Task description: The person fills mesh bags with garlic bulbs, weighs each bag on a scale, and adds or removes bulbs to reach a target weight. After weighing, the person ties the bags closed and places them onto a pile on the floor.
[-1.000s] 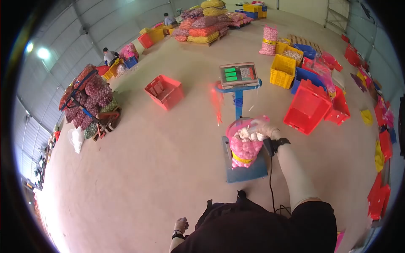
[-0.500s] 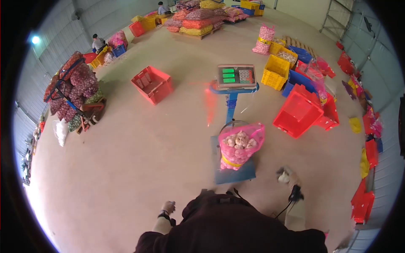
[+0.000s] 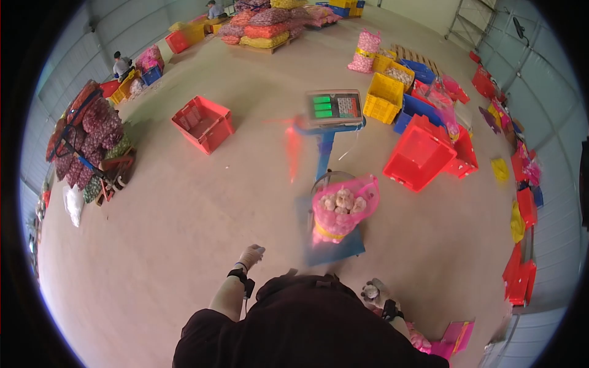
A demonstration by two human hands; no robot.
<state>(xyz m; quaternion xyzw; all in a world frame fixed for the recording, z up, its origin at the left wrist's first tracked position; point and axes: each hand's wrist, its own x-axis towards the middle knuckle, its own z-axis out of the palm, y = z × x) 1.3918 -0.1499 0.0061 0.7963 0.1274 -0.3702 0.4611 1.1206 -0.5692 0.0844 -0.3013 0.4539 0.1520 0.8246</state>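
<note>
A pink mesh bag of garlic (image 3: 332,221), open at the top with a yellow band low around it, stands on the blue platform (image 3: 348,248) of a scale. The scale's display (image 3: 335,108) shows green digits. My right hand (image 3: 379,294), gloved, is closed around a garlic bulb (image 3: 370,291), to the right of my body and below the platform. Left of the scale, my left hand (image 3: 250,254) is held above the floor with its fingers curled together; whatever may be in it is too small to make out.
Ahead on the left sits a red crate (image 3: 204,126). Yellow crates (image 3: 383,98) and red crates (image 3: 420,153) stand at the right. Filled sacks (image 3: 89,135) are piled on a cart at far left. Another pink bag (image 3: 419,339) lies at lower right. Two people sit farther back.
My right hand has come down and inward with the bulb. My left hand has moved forward and up. The view has shifted, bringing the pink bag at lower right into sight.
</note>
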